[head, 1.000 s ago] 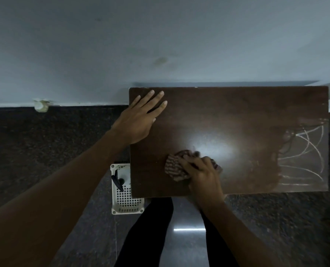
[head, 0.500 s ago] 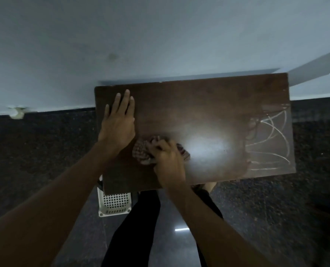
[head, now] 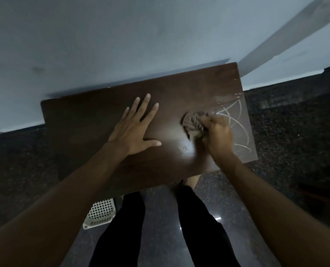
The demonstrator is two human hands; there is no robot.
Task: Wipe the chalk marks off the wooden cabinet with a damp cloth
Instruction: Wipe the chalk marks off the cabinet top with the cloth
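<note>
The cloth lies bunched on the dark wooden cabinet top, toward its right end, at the edge of the white chalk marks that curve across that end. The right hand grips it with fingers curled over the wad, though the hand is blurred and the exact hold is hard to read. The cloth looks soft, light and limp, so it is probably best held as a gathered lump under the palm, where pressure passes straight down. A loose corner would likely only drag and fold. Being damp, it should slide easily on the glossy top, which shows a wet sheen near the hand. The left hand rests flat on the middle of the top, its fingers straight and spread, holding nothing and seemingly bracing the body. The cabinet looks stiff and heavy and should stay put under firm rubbing. A white lattice basket sits on the floor below its near edge.
</note>
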